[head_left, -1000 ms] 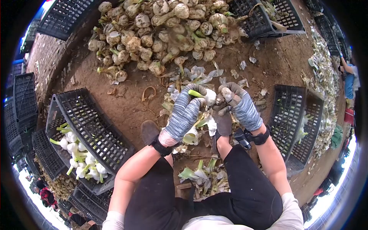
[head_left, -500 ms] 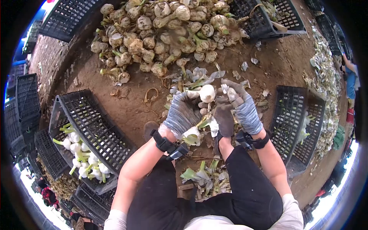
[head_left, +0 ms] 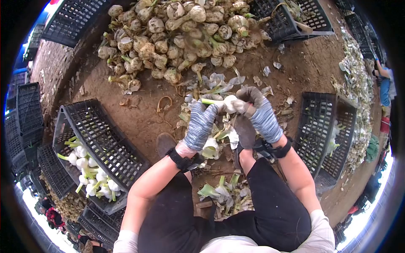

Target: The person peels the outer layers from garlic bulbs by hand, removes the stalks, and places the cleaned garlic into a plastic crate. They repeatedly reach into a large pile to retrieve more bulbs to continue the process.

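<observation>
A white garlic bulb (head_left: pixel 230 103) with a short green stem is held between my two gloved hands, above the dirt floor and my shoes. My left hand (head_left: pixel 206 113) is closed round the stem side, the stem's cut end pointing left. Against the bulb's right side, my right hand (head_left: pixel 253 103) has its fingers curled and closed on it. Peeled skins (head_left: pixel 221 82) lie just beyond the hands. Below them rests a pale leafy garlic piece (head_left: pixel 211 148). My fingertips are partly hidden behind the bulb and gloves.
A heap of unpeeled garlic (head_left: pixel 168 42) lies ahead. On the left a tilted black crate (head_left: pixel 105 139) holds clean white bulbs (head_left: pixel 86 166). Another crate (head_left: pixel 316 126) stands at right, and a third (head_left: pixel 274 21) beyond the heap. Leaf scraps (head_left: pixel 225 194) lie between my legs.
My right hand has come in against the bulb, letting go of the loose skin it held. The bulb has turned so its green stem shows on the left.
</observation>
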A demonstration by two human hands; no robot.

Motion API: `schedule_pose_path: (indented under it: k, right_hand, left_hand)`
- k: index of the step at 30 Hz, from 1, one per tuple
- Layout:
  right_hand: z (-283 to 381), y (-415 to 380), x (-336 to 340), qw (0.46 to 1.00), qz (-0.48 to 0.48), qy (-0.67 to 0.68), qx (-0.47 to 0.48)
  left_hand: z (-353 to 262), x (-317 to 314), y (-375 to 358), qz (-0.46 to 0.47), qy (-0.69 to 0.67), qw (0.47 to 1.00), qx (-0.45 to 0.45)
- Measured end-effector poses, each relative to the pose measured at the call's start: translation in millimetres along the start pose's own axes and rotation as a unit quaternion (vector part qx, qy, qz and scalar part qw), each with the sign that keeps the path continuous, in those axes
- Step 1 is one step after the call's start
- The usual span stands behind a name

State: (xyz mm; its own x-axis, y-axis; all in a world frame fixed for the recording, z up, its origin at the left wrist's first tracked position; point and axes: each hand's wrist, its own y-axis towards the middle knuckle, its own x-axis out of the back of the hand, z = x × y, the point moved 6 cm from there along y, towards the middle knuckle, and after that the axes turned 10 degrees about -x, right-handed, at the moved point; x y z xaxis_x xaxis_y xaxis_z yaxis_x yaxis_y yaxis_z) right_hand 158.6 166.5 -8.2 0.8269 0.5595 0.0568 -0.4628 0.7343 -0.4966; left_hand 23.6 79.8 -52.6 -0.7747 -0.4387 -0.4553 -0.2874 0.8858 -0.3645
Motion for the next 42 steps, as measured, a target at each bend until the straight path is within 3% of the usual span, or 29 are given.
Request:
schedule_pose_path:
  k: [1,7,10,12,14,15,16,17,18,19,20,21,23,24,25,26,27,28,30,31,32,33,34,35,36,37,39,41,42]
  right_hand:
    - [-9,2,1,0.989,0.049,0.111,-0.090]
    - [-16,0,12,0.990,0.010,0.072,-0.118]
    - [1,-1,0,0.997,0.011,-0.070,0.026]
    - [-14,10,13,0.983,-0.027,-0.180,-0.018]
    - [-44,19,29,0.923,-0.087,-0.374,-0.034]
    - [-43,15,27,0.922,-0.086,-0.375,-0.031]
    - [-44,8,22,0.989,-0.032,-0.142,-0.024]
    - [-43,2,18,0.994,0.025,0.100,-0.018]
    - [-32,-5,15,0.992,0.092,0.056,-0.063]
    - [-24,-17,4,0.952,0.149,0.204,-0.175]
    - [-24,-20,10,0.961,0.160,0.169,-0.151]
    - [-26,-24,20,0.968,0.169,0.135,-0.128]
    - [-20,-38,53,0.869,0.117,0.458,-0.146]
    - [-21,-50,88,0.848,0.074,0.522,-0.062]
    - [-13,-56,112,0.762,0.187,0.619,0.036]
    - [29,-74,115,0.709,0.316,0.618,0.127]
    - [29,-75,117,0.715,0.312,0.612,0.133]
    - [23,-76,113,0.695,0.332,0.628,0.109]
    - [5,-81,113,0.670,0.353,0.648,0.076]
    - [-5,-83,115,0.658,0.361,0.657,0.063]
    - [-12,-82,119,0.645,0.371,0.667,0.050]
    - [-20,-67,114,0.844,0.244,0.477,-0.039]
    - [-28,-55,101,0.868,0.161,0.453,-0.123]
    - [-40,-34,95,0.970,0.078,0.154,-0.174]
    - [-23,-21,79,0.992,0.091,0.013,-0.081]
    - [-36,-16,68,0.976,0.026,0.068,-0.204]
    - [-57,7,40,0.978,0.072,0.066,-0.185]
    - [-48,21,17,0.994,0.083,0.000,-0.064]
    - [-43,25,8,0.990,0.093,-0.034,-0.102]
  left_hand:
    - [-3,1,1,0.003,0.014,1.000,0.002]
    - [-11,-3,-1,-0.019,0.056,0.998,-0.024]
    - [-10,-3,-2,-0.011,0.059,0.998,-0.016]
    - [-2,-2,-3,-0.011,-0.045,0.999,0.027]
    - [-4,-1,-2,-0.005,-0.004,0.999,0.036]
    - [-4,0,0,-0.002,0.033,0.998,0.044]
    - [-9,-7,0,0.012,0.052,0.998,0.029]
    - [1,-8,1,0.042,0.061,0.997,0.034]
    - [3,-18,0,0.083,0.066,0.994,0.027]
    - [3,-26,0,0.124,0.072,0.989,0.019]
    - [4,-33,3,0.204,0.094,0.972,0.068]
    - [1,-36,13,0.211,0.080,0.974,-0.033]
    - [-9,-16,42,0.156,0.247,0.952,-0.090]
    - [-15,1,59,0.107,0.488,0.809,-0.311]
    - [-25,10,70,0.062,0.564,0.785,-0.248]
    - [-16,26,84,0.051,0.645,0.676,-0.353]
    - [-22,25,89,0.075,0.777,0.536,-0.321]
    - [-13,32,100,0.135,0.823,0.505,-0.224]
    - [11,46,119,0.211,0.826,0.506,-0.127]
    - [33,68,130,0.147,0.820,0.518,-0.193]
    - [22,57,128,0.130,0.795,0.564,-0.181]
    - [23,59,133,0.115,0.799,0.572,-0.148]
    - [39,80,138,0.165,0.809,0.531,-0.192]
    - [37,84,135,0.165,0.759,0.513,-0.364]
    - [37,84,138,0.158,0.802,0.483,-0.314]
    - [21,69,128,0.174,0.836,0.481,-0.197]
    - [14,64,121,0.165,0.849,0.475,-0.166]
    - [13,66,120,0.116,0.856,0.469,-0.184]
    - [19,70,126,0.115,0.857,0.467,-0.188]
